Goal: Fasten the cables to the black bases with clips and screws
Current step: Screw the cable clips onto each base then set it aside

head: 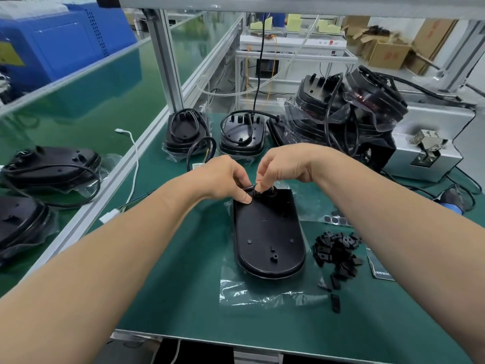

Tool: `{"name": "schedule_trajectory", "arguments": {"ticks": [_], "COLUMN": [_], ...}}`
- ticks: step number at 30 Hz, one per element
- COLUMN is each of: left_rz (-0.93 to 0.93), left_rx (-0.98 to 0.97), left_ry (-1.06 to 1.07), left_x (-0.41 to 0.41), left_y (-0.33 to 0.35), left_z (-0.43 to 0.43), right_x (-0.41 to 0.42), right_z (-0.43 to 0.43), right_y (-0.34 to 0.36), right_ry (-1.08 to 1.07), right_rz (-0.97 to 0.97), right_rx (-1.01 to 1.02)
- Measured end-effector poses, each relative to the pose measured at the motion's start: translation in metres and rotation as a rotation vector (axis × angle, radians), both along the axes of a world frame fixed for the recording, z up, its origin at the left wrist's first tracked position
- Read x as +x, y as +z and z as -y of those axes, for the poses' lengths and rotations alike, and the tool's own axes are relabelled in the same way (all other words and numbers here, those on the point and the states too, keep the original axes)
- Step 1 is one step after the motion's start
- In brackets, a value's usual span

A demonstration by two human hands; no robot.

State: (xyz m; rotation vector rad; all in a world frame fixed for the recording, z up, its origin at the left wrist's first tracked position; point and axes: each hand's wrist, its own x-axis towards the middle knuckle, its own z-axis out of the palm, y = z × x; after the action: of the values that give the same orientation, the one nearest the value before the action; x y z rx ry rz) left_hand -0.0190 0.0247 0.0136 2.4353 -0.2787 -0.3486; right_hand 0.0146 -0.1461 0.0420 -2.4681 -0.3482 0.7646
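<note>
A black oval base (269, 235) lies flat on a clear plastic bag (252, 292) on the green mat. My left hand (223, 179) rests on the base's far left corner, its thumb pressing the rim. My right hand (280, 165) pinches a black cable (258, 191) and holds its end at a hole near the base's far edge. The cable's other part (199, 148) loops away behind my hands. A pile of small black clips (337, 250) lies right of the base.
Several black bases with cables (241, 135) stand at the back, a bagged stack (349, 111) to their right. A grey screw feeder (430, 148) sits far right. More bases (49, 164) lie on the green conveyor at left. A white cable (133, 153) crosses the rail.
</note>
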Motion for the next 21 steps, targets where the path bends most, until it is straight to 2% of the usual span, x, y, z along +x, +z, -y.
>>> {"name": "schedule_trajectory", "arguments": {"ticks": [3,7,11,14,18,21], "left_rz": [-0.004,0.007,-0.086,-0.133,-0.166,-0.194], "left_rx": [0.002,0.004,-0.062,-0.201,-0.19,-0.206], "left_ry": [-0.002,-0.022,-0.048,0.005,0.077,0.11], "left_x": [0.0,0.0,0.005,0.009,0.01,0.012], "left_y": [0.001,0.001,0.002,-0.002,-0.008,-0.007], "left_z": [-0.001,0.0,-0.008,-0.008,0.002,0.003], "right_x": [-0.002,-0.004,-0.004,-0.003,-0.003,-0.005], "right_z": [-0.002,-0.002,0.003,0.005,0.009,0.011], "right_y": [0.004,0.0,-0.005,-0.01,-0.018,-0.022], "right_ry": [-0.025,-0.087,-0.137,-0.154,-0.219,-0.258], "right_rz": [0.026,-0.07,-0.116,-0.145,-0.185,-0.184], "right_rx": [-0.036,0.048,0.143,0.194,0.317,0.337]}}
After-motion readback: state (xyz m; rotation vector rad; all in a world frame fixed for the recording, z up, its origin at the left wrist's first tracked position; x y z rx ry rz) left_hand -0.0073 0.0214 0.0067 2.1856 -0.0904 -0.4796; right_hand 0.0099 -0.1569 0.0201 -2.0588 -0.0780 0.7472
